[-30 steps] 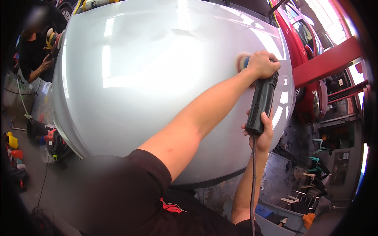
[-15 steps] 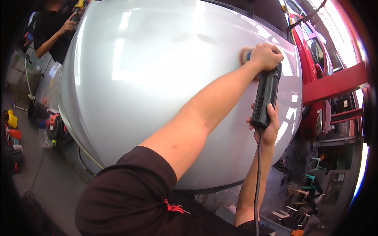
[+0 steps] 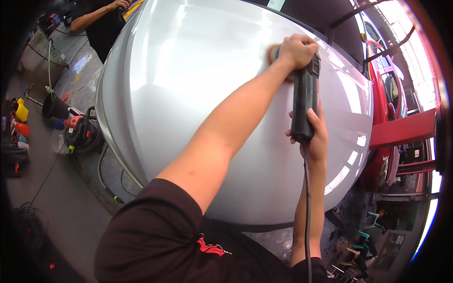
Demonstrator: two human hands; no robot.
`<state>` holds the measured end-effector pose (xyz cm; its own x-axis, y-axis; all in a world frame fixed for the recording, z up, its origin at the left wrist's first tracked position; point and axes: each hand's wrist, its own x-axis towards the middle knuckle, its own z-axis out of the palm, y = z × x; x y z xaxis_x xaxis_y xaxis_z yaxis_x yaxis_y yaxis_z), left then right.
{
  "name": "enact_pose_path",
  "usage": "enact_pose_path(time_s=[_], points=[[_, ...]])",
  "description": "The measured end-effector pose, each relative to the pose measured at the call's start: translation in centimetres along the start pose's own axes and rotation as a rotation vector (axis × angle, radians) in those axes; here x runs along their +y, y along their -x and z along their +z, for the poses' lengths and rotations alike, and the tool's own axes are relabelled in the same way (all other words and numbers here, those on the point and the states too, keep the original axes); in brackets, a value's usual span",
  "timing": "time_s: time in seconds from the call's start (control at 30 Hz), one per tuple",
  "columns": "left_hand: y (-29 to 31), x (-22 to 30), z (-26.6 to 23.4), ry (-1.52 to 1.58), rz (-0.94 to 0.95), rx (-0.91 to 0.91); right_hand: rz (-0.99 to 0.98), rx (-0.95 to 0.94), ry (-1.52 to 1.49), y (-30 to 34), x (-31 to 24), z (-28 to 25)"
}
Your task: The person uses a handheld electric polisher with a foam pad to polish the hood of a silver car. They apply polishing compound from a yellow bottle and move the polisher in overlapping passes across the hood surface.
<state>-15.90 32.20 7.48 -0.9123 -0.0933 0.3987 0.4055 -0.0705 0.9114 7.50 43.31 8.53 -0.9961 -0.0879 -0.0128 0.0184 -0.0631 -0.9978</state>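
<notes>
Has red-blk vac [image 3: 81, 134] on floor [image 3: 66, 203] at L, co-worker [image 3: 101, 26] at far L, silver car panel [image 3: 160, 122] mid-scene. Holds blurred pad [image 3: 272, 54] against panel's far R part, w/ L hand [image 3: 298, 52] clasped over head of blk polisher [image 3: 306, 94] atop panel & R hand [image 3: 317, 132] wrapped, thumb on top, round its near end. Has red car [image 3: 379, 75] at far R.
</notes>
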Motion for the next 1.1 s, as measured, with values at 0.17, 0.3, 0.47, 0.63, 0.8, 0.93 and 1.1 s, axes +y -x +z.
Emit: enact_pose_path(time_s=[0.17, 0.3, 0.47, 0.63, 0.8, 0.93, 1.1], points=[[-1.1, -1.5, -10.8, 0.059, 0.086, 0.113, 0.003, -0.090, 0.047, -2.0, 1.4, 8.2], [1.3, -0.7, -18.1, 0.143, 0.089, 0.112, 0.041, -0.105, 0.101, -1.9, 2.4, 13.3], [2.7, -0.6, -25.9, 0.132, 0.108, 0.208, 0.056, -0.174, 0.142, -2.2, 3.6, 18.3], [4.4, -0.8, -32.6, 0.086, 0.166, 0.258, 0.083, -0.237, 0.163, -2.2, 4.6, 22.8], [5.6, -0.7, -38.1, 0.108, 0.216, 0.310, 0.134, -0.316, 0.216, -2.7, 5.1, 26.2], [6.3, -0.3, -42.5, 0.092, 0.261, 0.353, 0.139, -0.411, 0.247, -3.9, 5.2, 28.7], [5.1, -0.5, -45.3, 0.166, 0.192, 0.304, 0.046, -0.411, 0.272, -5.7, 6.9, 31.1]])
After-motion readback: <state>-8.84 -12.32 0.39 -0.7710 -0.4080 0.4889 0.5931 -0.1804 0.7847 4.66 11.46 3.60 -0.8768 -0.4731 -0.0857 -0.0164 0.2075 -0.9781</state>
